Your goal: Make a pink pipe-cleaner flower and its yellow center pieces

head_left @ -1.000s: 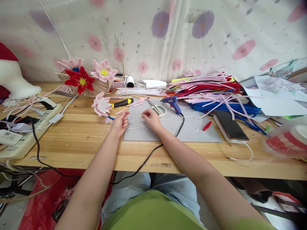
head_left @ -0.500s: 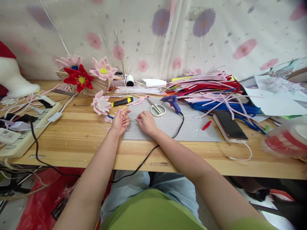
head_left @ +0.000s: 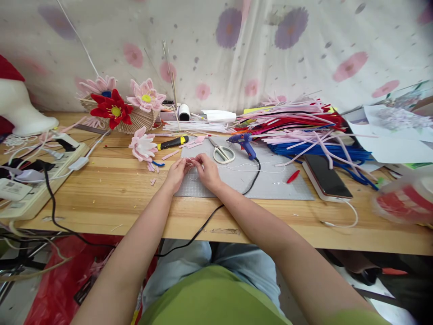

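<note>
Fingertips nearly together, a person's left hand (head_left: 176,175) and right hand (head_left: 208,172) pinch a thin white string (head_left: 193,180), both grips narrow, a small loop hanging between them. The string is over the left end of a grey gridded cutting mat (head_left: 270,190), midway along a pale wooden worktop (head_left: 111,192) and back from its front edge. Toward the back edge lie white-handled scissors (head_left: 223,155) and a blue glue gun (head_left: 244,144) with a black cord. A pink-and-white fuzzy flower (head_left: 143,144) rests left of the mat; a red petal-shaped piece (head_left: 292,176) lies near its right edge.
</note>
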`<state>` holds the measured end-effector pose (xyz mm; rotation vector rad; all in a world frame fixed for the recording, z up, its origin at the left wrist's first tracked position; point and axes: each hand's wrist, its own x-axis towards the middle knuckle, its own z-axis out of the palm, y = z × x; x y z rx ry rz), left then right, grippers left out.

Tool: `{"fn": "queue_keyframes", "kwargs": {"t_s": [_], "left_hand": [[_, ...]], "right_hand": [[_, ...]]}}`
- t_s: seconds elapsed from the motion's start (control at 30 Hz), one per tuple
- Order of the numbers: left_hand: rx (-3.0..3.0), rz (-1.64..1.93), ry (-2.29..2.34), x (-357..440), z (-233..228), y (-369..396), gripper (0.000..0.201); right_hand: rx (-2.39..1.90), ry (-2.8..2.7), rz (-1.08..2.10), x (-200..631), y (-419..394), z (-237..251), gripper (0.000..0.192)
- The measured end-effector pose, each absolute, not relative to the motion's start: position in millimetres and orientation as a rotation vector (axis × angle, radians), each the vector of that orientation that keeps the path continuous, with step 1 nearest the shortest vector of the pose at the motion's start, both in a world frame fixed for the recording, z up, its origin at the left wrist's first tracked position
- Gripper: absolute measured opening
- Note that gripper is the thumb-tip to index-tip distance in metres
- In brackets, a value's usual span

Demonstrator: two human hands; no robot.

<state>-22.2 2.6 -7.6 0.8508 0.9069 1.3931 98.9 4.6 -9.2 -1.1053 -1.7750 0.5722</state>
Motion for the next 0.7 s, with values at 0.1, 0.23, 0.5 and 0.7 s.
{"fn": "queue_keyframes", "kwargs": {"t_s": [0.1, 0.23, 0.5, 0.7], "left_hand": [[0.85, 1.372, 0.877, -21.4, -8.9, 2.5, 0.019], [0.804, 1.342, 0.863, -18.8, -8.0, 2.4, 0.019], [0.682, 1.308, 0.83, -15.3, -4.8, 1.2, 0.025], [0.696, 1.303, 0.834, -18.0, -7.7, 3.2, 0.024]], "right_hand": [[-1.113, -1.764, 0.615, 98.9, 6.3, -10.2, 0.015], [-1.139, -1.782, 0.64, 97.5, 8.8, -11.2, 0.012], [-1.162, -1.819, 0.608, 94.7, 10.7, -13.5, 0.012], [-1.159, -1.837, 0.598, 95.0, 11.4, -12.7, 0.01]]}}
